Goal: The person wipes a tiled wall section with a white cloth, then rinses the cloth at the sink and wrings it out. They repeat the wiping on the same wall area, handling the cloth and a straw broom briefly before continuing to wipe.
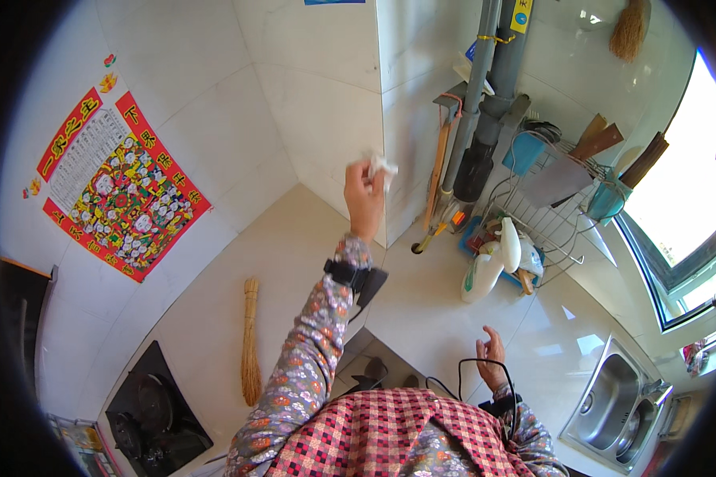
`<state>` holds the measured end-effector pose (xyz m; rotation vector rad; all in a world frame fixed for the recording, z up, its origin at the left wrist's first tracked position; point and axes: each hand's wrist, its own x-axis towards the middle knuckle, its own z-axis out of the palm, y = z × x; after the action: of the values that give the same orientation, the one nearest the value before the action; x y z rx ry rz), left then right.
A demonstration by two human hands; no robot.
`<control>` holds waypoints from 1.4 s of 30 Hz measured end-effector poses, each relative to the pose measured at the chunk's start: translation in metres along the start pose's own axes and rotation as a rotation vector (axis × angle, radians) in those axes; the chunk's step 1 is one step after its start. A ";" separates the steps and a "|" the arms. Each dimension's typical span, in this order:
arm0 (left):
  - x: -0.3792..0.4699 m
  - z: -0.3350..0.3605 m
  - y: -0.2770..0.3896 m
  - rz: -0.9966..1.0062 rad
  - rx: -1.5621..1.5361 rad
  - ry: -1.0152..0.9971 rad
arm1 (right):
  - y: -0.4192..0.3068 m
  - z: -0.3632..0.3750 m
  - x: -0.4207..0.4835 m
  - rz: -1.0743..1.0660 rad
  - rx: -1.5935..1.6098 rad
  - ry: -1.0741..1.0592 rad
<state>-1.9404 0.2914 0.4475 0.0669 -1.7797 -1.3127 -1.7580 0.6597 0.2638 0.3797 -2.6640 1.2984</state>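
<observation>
My left hand (365,194) is raised in front of the tiled wall corner and pinches a crumpled white cloth or tissue (383,171) between its fingers. Whether the white piece touches the wall I cannot tell. My right hand (491,359) is low at the right, over or on the pale countertop (432,316), with its fingers apart and nothing visible in it. Black cables loop around that wrist. A straw whisk brush (250,343) lies on the counter to the left of my left forearm.
Grey pipes (468,137) and a wooden stick (438,173) stand beside the corner. To the right are white bottles (482,277), a wire rack (528,223) with kitchen tools, a window (668,220) and a steel sink (611,396). A black stove (182,432) is at lower left.
</observation>
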 end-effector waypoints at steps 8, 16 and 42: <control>-0.065 0.001 -0.062 -0.206 0.089 -0.075 | 0.018 0.003 -0.040 0.134 -0.018 0.154; 0.074 0.000 0.072 0.343 0.039 0.018 | 0.044 0.010 -0.078 0.153 -0.149 0.237; 0.224 0.028 0.234 1.334 0.996 0.250 | 0.070 0.018 -0.087 0.128 -0.128 0.318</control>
<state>-1.9904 0.2988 0.7686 -0.3382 -1.5252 0.5201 -1.6954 0.7008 0.1787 -0.0154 -2.5140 1.1050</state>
